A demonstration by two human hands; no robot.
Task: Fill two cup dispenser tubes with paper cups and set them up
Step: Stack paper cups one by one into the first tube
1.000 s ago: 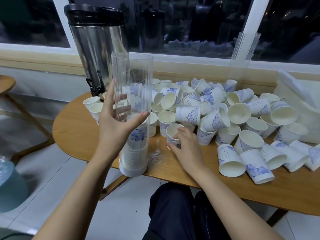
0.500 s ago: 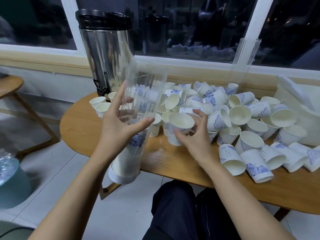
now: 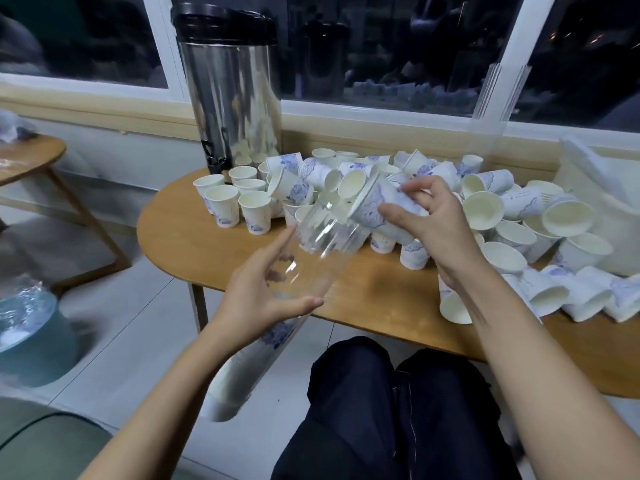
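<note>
My left hand (image 3: pixel 263 296) grips a clear plastic dispenser tube (image 3: pixel 313 258), tilted with its open mouth up and to the right and its white base low beside my knee. Stacked cups fill the tube's lower part. My right hand (image 3: pixel 429 220) holds a white paper cup with a blue pattern (image 3: pixel 374 209) on its side, rim toward the tube's mouth and just touching it. A big heap of the same paper cups (image 3: pixel 502 216) covers the wooden table (image 3: pixel 194 233). A second clear tube (image 3: pixel 488 112) stands at the back right against the window.
A tall steel urn with a black lid (image 3: pixel 228 88) stands at the table's back left, several upright cups (image 3: pixel 235 199) in front of it. A white bag (image 3: pixel 602 188) sits at the far right. A water jug (image 3: pixel 27 327) and a side table (image 3: pixel 31 157) are on the left.
My left hand lifted the tube off the table and tilted it, base swinging down toward my lap. My right hand picked a cup from the pile and brought it sideways to the tube's mouth.
</note>
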